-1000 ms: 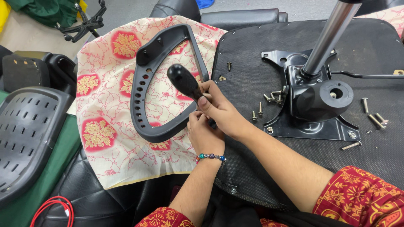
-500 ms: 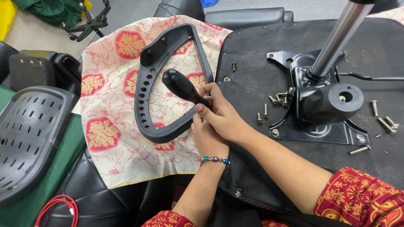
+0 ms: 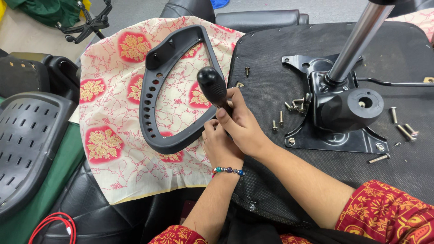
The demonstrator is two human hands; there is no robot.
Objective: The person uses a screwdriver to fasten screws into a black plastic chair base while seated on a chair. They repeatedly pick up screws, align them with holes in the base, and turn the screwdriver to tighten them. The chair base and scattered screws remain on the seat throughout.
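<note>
My right hand [image 3: 242, 124] grips the shaft of a screwdriver with a black bulb handle [image 3: 211, 86], held upright and tilted slightly left. My left hand [image 3: 218, 144], with a beaded bracelet at the wrist, sits just below it, fingers pinched near the tool's tip, which is hidden. Both hands work at the lower end of a black D-shaped chair armrest [image 3: 156, 97] with a row of holes. The armrest lies on a red and cream floral cloth [image 3: 108, 140], beside the black underside of a chair seat [image 3: 266, 58].
A black metal chair mechanism [image 3: 348, 110] with a chrome gas cylinder [image 3: 357, 40] is bolted to the seat. Several loose screws [image 3: 294, 106] lie around it, more at the right [image 3: 404, 129]. A perforated black chair back [image 3: 27, 140] and a red cable [image 3: 54, 226] lie at the left.
The view has shifted a little. The screwdriver handle has stood up more upright, and my right hand has turned around its shaft. My left hand stays at the tip.
</note>
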